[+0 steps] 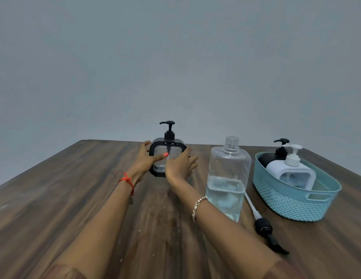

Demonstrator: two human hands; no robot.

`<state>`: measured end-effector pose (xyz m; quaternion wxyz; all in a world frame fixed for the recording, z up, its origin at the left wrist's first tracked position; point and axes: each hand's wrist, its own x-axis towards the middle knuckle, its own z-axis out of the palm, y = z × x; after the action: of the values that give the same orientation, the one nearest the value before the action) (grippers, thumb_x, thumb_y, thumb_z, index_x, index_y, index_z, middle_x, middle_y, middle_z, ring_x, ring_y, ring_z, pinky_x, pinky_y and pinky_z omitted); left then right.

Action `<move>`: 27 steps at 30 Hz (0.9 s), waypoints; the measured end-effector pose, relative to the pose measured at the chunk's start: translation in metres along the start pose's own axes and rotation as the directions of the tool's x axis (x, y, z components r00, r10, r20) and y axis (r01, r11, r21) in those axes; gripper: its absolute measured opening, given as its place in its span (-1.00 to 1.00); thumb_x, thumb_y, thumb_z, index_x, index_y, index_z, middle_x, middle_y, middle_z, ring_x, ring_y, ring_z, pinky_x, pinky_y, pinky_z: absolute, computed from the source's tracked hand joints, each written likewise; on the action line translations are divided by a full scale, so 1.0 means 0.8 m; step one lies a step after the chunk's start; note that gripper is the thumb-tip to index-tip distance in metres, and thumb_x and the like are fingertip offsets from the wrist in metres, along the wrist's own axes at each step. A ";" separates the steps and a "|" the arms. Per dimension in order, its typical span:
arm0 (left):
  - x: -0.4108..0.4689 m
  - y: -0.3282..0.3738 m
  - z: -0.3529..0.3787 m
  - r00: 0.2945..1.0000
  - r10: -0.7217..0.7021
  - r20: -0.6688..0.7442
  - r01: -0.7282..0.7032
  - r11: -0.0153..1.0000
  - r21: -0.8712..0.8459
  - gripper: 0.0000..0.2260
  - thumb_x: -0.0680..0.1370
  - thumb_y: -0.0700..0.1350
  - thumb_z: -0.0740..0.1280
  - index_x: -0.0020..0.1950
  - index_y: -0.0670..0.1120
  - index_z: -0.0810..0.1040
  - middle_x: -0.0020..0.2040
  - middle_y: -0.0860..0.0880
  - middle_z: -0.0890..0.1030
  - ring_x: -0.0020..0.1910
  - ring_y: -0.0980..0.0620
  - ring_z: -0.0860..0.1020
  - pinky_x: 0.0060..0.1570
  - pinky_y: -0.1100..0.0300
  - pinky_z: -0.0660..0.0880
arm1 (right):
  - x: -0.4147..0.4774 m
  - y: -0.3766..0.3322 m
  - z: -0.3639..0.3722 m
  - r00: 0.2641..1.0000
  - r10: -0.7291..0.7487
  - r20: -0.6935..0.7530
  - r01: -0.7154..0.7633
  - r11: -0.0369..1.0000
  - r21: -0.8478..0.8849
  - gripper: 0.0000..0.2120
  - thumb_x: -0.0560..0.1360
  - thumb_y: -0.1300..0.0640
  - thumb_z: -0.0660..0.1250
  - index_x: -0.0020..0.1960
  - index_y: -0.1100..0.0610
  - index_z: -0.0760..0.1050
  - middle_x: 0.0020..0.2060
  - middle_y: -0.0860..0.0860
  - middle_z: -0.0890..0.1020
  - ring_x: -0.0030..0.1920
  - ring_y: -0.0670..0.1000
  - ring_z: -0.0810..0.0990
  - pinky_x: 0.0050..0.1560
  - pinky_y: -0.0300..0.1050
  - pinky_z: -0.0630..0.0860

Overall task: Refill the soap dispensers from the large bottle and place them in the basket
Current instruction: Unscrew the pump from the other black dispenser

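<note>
Plain grey wall stands behind a dark wood-grain surface [54, 188]. Taking the large bottle [228, 178] as landmark: to its left, both hands clasp a black-framed soap dispenser [168, 150] standing on the surface. The left hand [146, 160] has its grip curled round one side, thumb across the clear front; the right hand [180, 164] has its grip wrapped round the other. To do this well, keep it upright and lift it from low on the body towards the basket [296, 194], which sits to the bottle's right holding a white dispenser [290, 170] and a black one [276, 154]. The held dispenser's clear textured window shows little liquid. A loose pump [264, 226] lies just beside the uncapped bottle.
</note>
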<state>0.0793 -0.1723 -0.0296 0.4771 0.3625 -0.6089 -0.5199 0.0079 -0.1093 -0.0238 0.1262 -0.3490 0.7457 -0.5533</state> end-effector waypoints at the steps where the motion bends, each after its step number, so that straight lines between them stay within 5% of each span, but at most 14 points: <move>1: -0.005 0.003 -0.005 1.000 -0.008 0.014 0.008 1.000 0.004 -0.45 0.41 -0.27 0.46 0.33 -0.21 0.31 0.09 -0.06 0.55 -0.11 0.12 0.53 -0.12 0.17 0.51 | -0.005 -0.003 -0.004 1.000 -0.022 0.006 0.022 1.000 -0.005 -0.45 0.52 0.22 0.22 0.45 0.10 0.11 0.35 0.17 0.20 0.33 0.18 0.19 0.24 0.04 0.26; 5: -0.028 0.014 -0.027 0.999 -0.011 0.035 0.010 0.999 0.038 -0.69 0.41 -0.22 0.46 0.10 -0.10 0.49 0.03 -0.06 0.58 0.02 -0.09 0.56 -0.11 -0.04 0.55 | -0.027 -0.014 -0.023 0.979 -0.203 -0.010 0.203 0.978 -0.044 -0.50 0.53 0.09 0.18 0.43 0.14 0.18 0.30 0.13 0.28 0.31 0.13 0.22 0.24 0.00 0.19; 9: -0.061 0.024 -0.028 0.997 0.027 0.074 -0.032 0.997 0.066 -0.80 0.41 -0.26 0.45 -0.11 -0.04 0.49 -0.13 0.00 0.56 -0.14 -0.02 0.54 -0.24 0.08 0.51 | -0.040 -0.026 -0.046 0.933 -0.358 0.031 0.359 0.932 -0.041 -0.58 0.52 -0.08 0.21 0.27 0.15 0.39 0.19 0.04 0.38 0.25 0.06 0.27 0.16 -0.10 0.15; 17: -0.120 0.033 -0.022 0.991 0.024 0.135 -0.032 0.998 0.062 -0.67 0.34 -0.31 0.50 0.02 -0.09 0.52 -0.09 0.02 0.61 -0.12 0.00 0.60 -0.27 0.15 0.52 | -0.051 -0.012 -0.095 0.901 -0.412 0.137 0.414 0.910 0.014 -0.56 0.26 -0.24 0.39 -0.28 0.17 0.51 -0.22 0.10 0.59 -0.08 0.17 0.55 -0.14 -0.01 0.41; 23: -0.148 0.034 -0.013 0.981 0.027 0.194 -0.042 0.996 0.073 -0.68 0.32 -0.30 0.51 -0.04 -0.01 0.54 -0.09 0.02 0.63 -0.13 0.02 0.60 -0.22 0.13 0.52 | -0.063 -0.012 -0.150 0.816 -0.491 0.304 0.511 0.860 0.018 -0.62 0.41 0.08 0.44 -0.46 0.13 0.34 -0.48 0.00 0.38 -0.42 -0.05 0.34 -0.44 -0.33 0.25; 27: -0.159 0.039 -0.014 0.964 0.011 0.267 -0.033 0.996 0.077 -0.61 0.24 -0.27 0.56 -0.02 -0.01 0.56 -0.20 0.09 0.68 -0.14 0.04 0.62 -0.21 0.12 0.55 | -0.062 -0.010 -0.166 0.765 -0.530 0.366 0.538 0.838 0.089 -0.69 0.40 0.10 0.46 -0.30 0.31 0.46 -0.39 0.08 0.45 -0.38 -0.04 0.38 -0.36 -0.30 0.27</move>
<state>0.1274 -0.0501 -0.0246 0.3815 0.3016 -0.6921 -0.5334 -0.0292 0.0200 0.0209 0.1003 -0.6472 0.5831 -0.4808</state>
